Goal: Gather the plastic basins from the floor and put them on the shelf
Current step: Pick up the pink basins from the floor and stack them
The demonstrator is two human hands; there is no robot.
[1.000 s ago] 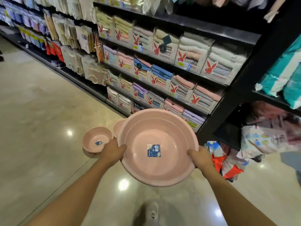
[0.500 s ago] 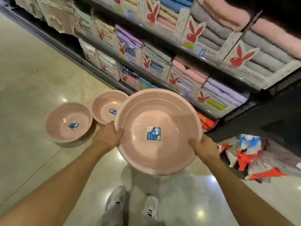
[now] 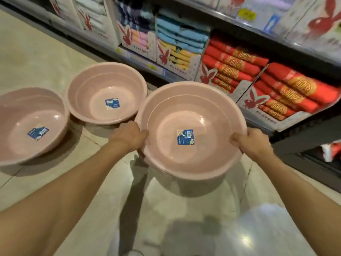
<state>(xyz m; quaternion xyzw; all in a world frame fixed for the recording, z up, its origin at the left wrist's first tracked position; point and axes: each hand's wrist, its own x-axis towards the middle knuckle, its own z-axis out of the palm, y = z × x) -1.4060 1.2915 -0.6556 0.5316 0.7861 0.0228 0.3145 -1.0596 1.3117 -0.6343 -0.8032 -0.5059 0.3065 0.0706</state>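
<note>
Three pink basins (image 3: pixel 191 130), perhaps more nested.

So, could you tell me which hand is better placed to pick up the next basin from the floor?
Left. The left hand grips the held basin right beside the middle basin; the right hand is on the far side.

left hand (image 3: pixel 131 135): closed, arm extended | right hand (image 3: pixel 252 143): closed, arm extended

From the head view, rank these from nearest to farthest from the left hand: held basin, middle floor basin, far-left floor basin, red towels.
1. Held basin, gripped by the left hand.
2. Middle floor basin, just ahead.
3. Far-left floor basin, off to the left.
4. Red towels, on the shelf to the right.
</note>
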